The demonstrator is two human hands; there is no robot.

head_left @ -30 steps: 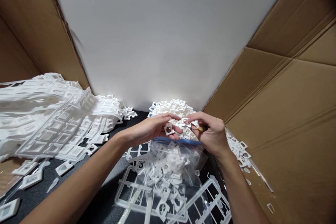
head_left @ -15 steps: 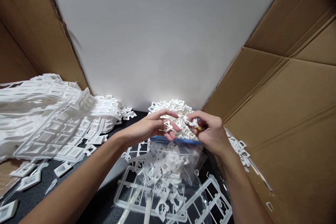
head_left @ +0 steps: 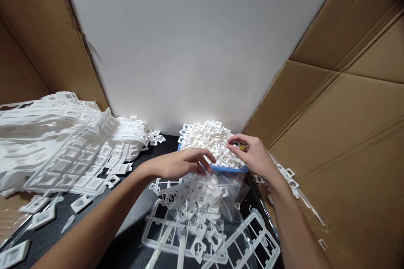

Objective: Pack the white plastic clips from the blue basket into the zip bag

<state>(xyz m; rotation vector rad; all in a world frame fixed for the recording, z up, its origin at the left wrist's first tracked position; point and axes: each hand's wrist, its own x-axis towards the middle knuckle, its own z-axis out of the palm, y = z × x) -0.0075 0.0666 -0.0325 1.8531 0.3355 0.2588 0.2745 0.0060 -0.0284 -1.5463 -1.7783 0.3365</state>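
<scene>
My left hand [head_left: 176, 164] reaches down to the mouth of a clear plastic bag [head_left: 206, 195] filled with small white square plastic pieces; its fingertips touch the bag's top edge, and I cannot tell whether they pinch a piece. Over a heap of loose white pieces [head_left: 206, 136] piled in a blue-rimmed tray [head_left: 229, 170], my right hand [head_left: 254, 157] is closed around a small yellow-tipped tool [head_left: 242, 147]. The two hands are a short gap apart.
Stacked white moulded frames [head_left: 63, 143] with pieces still attached lie at the left on the dark table. Empty translucent frames [head_left: 252, 239] lie under the bag. Cardboard walls [head_left: 347, 134] close in both sides, with a white wall [head_left: 189, 50] behind. Loose pieces [head_left: 290, 178] lie at the right.
My left hand dropped from chest-high pinching a white square piece to the bag's mouth; that piece no longer shows. My right hand moved slightly back over the heap.
</scene>
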